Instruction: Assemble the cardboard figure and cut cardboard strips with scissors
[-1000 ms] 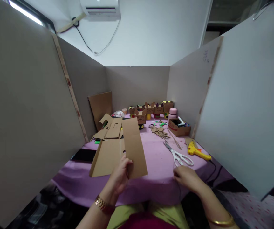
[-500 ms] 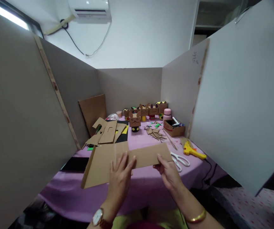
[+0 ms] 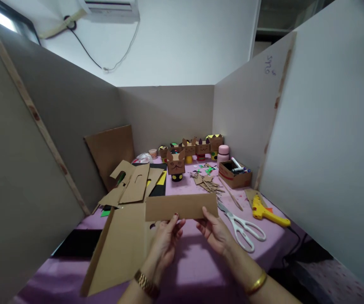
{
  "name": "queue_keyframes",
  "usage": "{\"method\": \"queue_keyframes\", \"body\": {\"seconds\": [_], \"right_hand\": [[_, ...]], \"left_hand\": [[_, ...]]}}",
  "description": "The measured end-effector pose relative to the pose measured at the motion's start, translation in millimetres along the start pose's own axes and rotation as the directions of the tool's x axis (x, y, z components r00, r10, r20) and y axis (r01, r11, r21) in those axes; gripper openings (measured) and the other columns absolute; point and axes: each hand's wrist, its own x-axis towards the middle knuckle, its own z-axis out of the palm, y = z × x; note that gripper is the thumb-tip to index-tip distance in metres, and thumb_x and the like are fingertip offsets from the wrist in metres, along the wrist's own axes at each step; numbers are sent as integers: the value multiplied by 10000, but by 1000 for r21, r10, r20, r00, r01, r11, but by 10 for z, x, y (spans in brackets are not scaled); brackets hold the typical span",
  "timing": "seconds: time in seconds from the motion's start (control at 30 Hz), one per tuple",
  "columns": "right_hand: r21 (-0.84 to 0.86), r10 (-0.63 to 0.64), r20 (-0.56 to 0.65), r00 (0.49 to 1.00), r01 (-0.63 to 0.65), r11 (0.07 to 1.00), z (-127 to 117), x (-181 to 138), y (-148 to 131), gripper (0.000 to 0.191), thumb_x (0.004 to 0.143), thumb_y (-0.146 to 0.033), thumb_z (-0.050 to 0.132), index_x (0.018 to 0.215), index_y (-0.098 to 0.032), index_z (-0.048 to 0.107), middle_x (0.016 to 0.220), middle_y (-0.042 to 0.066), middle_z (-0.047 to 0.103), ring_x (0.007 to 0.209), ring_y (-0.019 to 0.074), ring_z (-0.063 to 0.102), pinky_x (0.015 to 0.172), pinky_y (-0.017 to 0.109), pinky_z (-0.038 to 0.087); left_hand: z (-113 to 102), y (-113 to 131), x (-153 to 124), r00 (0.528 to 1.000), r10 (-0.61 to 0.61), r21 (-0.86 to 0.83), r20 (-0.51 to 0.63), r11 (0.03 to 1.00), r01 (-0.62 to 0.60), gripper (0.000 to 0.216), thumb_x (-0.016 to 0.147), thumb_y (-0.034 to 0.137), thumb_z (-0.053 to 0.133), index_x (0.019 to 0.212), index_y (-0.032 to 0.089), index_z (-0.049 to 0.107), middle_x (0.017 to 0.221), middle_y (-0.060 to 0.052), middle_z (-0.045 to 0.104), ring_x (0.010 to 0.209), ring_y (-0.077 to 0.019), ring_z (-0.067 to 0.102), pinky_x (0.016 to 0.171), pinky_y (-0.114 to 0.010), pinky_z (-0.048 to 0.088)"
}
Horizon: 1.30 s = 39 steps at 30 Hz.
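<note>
A long rectangular strip of brown cardboard (image 3: 182,206) is held up level above the table. My left hand (image 3: 167,238) grips its lower edge left of the middle, thumb in front and fingers behind. Near the right end, my right hand (image 3: 213,232) pinches the same edge between thumb and curled fingers. A larger folded cardboard sheet (image 3: 123,249) lies under and beside my left forearm, its left side bent up. White-handled scissors (image 3: 242,230) rest to the right of my right hand, their blades partly open.
Cut cardboard pieces (image 3: 136,183) lie at the left. Several animal-faced cardboard figures, one in front (image 3: 176,164), stand at the back. Cardboard scraps (image 3: 207,182) lie mid-table. A marker box (image 3: 235,177) and yellow glue gun (image 3: 269,212) sit right. Partition walls (image 3: 166,105) enclose the table.
My left hand has turned over and moved from pressing flat on the cardboard to gripping the strip. The strip has come level and shifted left, off the larger sheet. The view has moved closer.
</note>
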Motion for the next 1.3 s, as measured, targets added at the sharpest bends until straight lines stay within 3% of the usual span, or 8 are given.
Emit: {"method": "queue_keyframes", "body": {"seconds": [0.13,0.23,0.5,0.67,0.9,1.3], "right_hand": [[-50,-19,-12,1000,18,999,-28,302,-106,347,541,-267,794,831,-218,609,686,-40,683,534,101,601,443,174,447],[-109,-13,2,1000,14,994,-51,515,-190,300,571,-273,775,822,-214,621,660,-34,682,527,101,598,418,160,423],[-274,12,19,1000,-7,962,-106,828,-342,179,636,-222,733,782,-190,634,675,-16,688,511,87,596,397,143,398],[-333,10,-12,1000,-14,943,-218,850,-326,206,626,-257,735,771,-182,609,656,-19,675,500,78,584,404,145,390],[-387,100,71,992,-65,920,-272,730,-88,313,616,-373,733,782,-141,605,651,6,660,481,79,554,385,156,345],[-484,174,155,972,-79,871,-269,653,7,355,674,-455,671,804,-141,570,668,15,651,483,75,533,376,160,288]], "left_hand": [[-18,211,410,993,64,43,-96,997,-60,167,684,64,657,695,171,530,613,30,601,494,-52,596,437,-119,423],[-108,430,659,979,151,126,-136,983,-134,205,684,153,672,824,221,539,669,56,638,487,-45,580,431,-129,393],[-282,920,1127,976,211,337,60,916,-218,272,595,204,724,846,170,625,709,-13,676,569,-109,594,450,-161,394],[-367,1085,1516,938,341,300,59,891,-342,262,623,206,699,866,211,601,790,22,646,617,-83,581,513,-153,428],[-498,1152,1943,929,360,246,88,895,-371,251,634,195,692,871,217,611,850,13,638,653,-88,584,514,-160,468],[-560,1342,2180,916,396,233,67,886,-400,187,661,137,663,826,215,620,865,14,622,696,-84,582,538,-161,507]]}}
